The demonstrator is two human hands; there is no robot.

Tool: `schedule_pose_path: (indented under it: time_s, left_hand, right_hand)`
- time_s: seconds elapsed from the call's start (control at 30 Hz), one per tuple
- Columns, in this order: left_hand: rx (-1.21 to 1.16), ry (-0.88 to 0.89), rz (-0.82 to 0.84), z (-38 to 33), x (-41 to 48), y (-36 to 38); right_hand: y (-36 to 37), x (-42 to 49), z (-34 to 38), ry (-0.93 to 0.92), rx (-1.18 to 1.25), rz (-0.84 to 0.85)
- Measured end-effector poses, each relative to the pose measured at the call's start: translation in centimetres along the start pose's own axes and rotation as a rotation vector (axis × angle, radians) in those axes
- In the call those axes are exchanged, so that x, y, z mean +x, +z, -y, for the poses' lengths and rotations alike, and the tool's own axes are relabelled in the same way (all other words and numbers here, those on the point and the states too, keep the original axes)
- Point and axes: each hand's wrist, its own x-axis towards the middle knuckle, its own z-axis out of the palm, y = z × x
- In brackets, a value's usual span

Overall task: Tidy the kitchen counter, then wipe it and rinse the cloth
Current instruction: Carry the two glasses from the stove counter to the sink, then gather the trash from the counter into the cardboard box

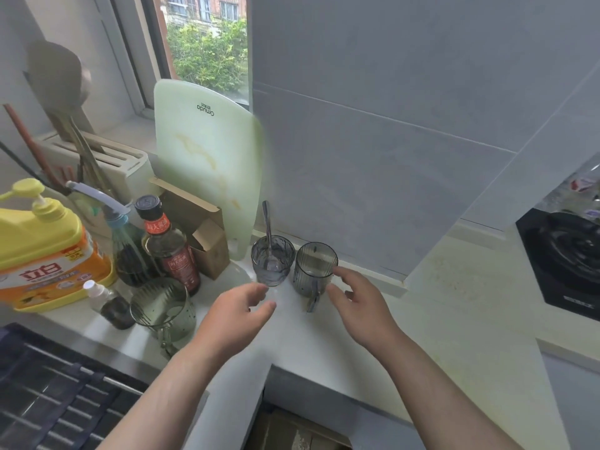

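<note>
L hand (242, 308) & R hand (357, 303) open, empty, near glass (272, 259) w/ loose spoon (268, 228) & mug (315, 266) at tabletop (341, 345) rear: prob. fragile, slick, light, so grip mid-body, mug by handle.

One view only, head-worn and wide-angle. It looks forward and steeply down from above the front edge of the desk (324, 339), facing the tiled wall (406, 131), with the window (207, 50) at upper left. Range is close. Both forearms enter from the bottom edge, and the left hand (242, 306) and right hand (360, 303) sit near frame centre, just short of the glass (272, 259) by the wall. Coverage runs left to the detergent jug (42, 248) and the dark sink rack (48, 384), and right to the black stove (568, 258), which the frame edge cuts. Wall seams slant and lines bow toward the borders. The desk's front corner shows at bottom centre.
</note>
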Motion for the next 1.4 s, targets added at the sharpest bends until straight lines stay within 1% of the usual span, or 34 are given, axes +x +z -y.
schedule_pose_path:
  time_s: [0.13, 0.23, 0.33, 0.43, 0.5, 0.63, 0.77, 0.87, 1.0, 1.17, 1.4]
  left_hand:
    - [0.023, 0.084, 0.072, -0.9, -1.9, -1.5]
    - [0.112, 0.146, 0.094, -1.8, -3.6, -2.2]
    - [0.299, 0.248, 0.075, -3.2, -6.0, -2.6]
    - [0.339, 0.283, 0.078, -4.6, -8.6, -2.5]
    - [0.32, 0.277, 0.108, -5.5, -10.6, -2.1]
    - [0.201, 0.272, 0.138, -8.3, -14.5, -0.8]
    - [0.186, 0.315, 0.113, -12.9, -18.5, 0.8]
    - [0.188, 0.354, 0.134, -16.6, -21.9, 2.6]
    - [0.162, 0.427, 0.187, -21.2, -26.5, 5.9]
    - [-0.001, 0.532, 0.231, -26.3, -31.8, 11.8]
    - [-0.019, 0.693, 0.362, -32.0, -37.6, 18.1]
  right_hand:
    - [-1.4, -3.6, 1.2, 0.079, 0.021, 0.002]
    - [-2.6, -6.3, 1.7, 0.119, 0.021, -0.018]
    - [-4.2, -8.9, 1.7, 0.076, -0.091, -0.013]
    - [-6.2, -11.8, 1.1, 0.014, -0.231, 0.002]
    - [-7.7, -14.1, 0.4, -0.01, -0.286, 0.006]
    - [-11.6, -18.8, -1.5, -0.035, -0.303, -0.031]
    - [-16.3, -24.1, -3.7, -0.024, -0.277, -0.127]
    - [-19.9, -29.0, -5.2, 0.015, -0.234, -0.212]
    - [-24.1, -36.2, -7.9, 0.057, -0.229, -0.294]
    - [-28.3, -44.9, -11.5, 0.131, -0.238, -0.369]
    - [-32.6, -54.3, -15.0, 0.217, -0.24, -0.514]
